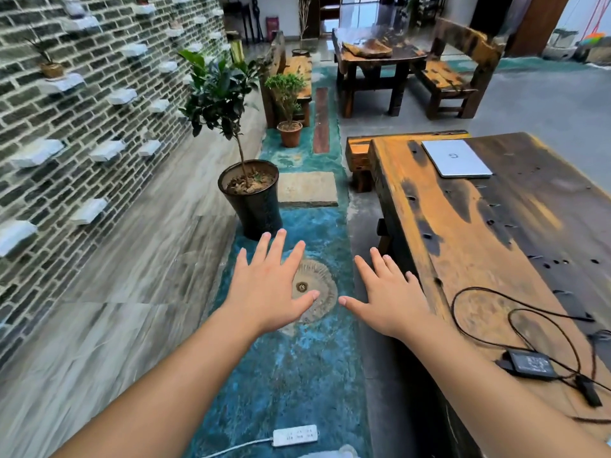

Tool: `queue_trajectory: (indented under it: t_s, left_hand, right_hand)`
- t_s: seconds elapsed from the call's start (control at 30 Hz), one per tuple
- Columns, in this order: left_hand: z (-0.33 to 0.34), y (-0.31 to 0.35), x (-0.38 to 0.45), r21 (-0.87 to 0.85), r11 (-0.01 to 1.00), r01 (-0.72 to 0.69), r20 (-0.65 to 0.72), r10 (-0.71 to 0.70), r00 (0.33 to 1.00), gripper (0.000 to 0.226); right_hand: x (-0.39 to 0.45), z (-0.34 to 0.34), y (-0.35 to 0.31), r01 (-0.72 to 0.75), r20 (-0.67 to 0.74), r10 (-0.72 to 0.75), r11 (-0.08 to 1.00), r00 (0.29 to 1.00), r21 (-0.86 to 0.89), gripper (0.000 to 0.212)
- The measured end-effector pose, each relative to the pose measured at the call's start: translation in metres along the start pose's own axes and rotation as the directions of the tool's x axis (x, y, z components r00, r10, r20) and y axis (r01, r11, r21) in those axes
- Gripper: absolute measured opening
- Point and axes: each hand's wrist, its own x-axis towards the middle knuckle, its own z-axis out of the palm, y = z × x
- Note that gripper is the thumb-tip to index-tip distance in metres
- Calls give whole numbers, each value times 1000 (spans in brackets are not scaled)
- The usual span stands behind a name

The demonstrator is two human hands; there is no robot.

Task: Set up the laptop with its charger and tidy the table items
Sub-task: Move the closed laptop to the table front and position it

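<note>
Nothing is started yet: left hand (267, 285) and right hand (390, 299) hover spread, each grip released, beside the tabletop (463, 226), where the closed laptop (456, 158) lies far from the charger brick (532, 363); next, probably gather that cable.

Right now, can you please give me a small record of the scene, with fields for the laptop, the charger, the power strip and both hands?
laptop: closed laptop, far end of wooden table
charger: black charger brick with loose cable on near table end, not connected to laptop
power strip: white power strip on the floor
left hand: left hand open, empty
right hand: right hand open, empty
</note>
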Motion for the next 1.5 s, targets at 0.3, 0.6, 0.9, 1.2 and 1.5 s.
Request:
queue_trajectory:
  t_s: [0.3, 0.6, 0.9, 1.2, 1.5]
  left_hand:
    - [3, 1, 106, -25, 1000, 16, 30, -15, 999, 94]
    - [29, -38, 216, -51, 998, -24, 67, 28, 997, 93]
    - [49, -134, 379, -43, 992, -122, 101, 126, 987, 92]
    - [60, -204, 524, -54, 977, -206, 221, 213, 952, 90]
    - [84, -189, 661, -92, 966, -241, 245, 256, 935, 91]
  right_hand:
    - [107, -32, 33, 36, 15, -36, 999, 999, -6, 95]
    - [221, -29, 29, 21, 49, -20, 1000, 999, -16, 95]
    - [388, -38, -9, -46, 86, 49, 998, 995, -39, 93]
    - [522, -52, -25, -121, 137, 122, 992, 983, -21, 92]
    - [633, -48, 44, -196, 188, 191, 981, 963, 11, 92]
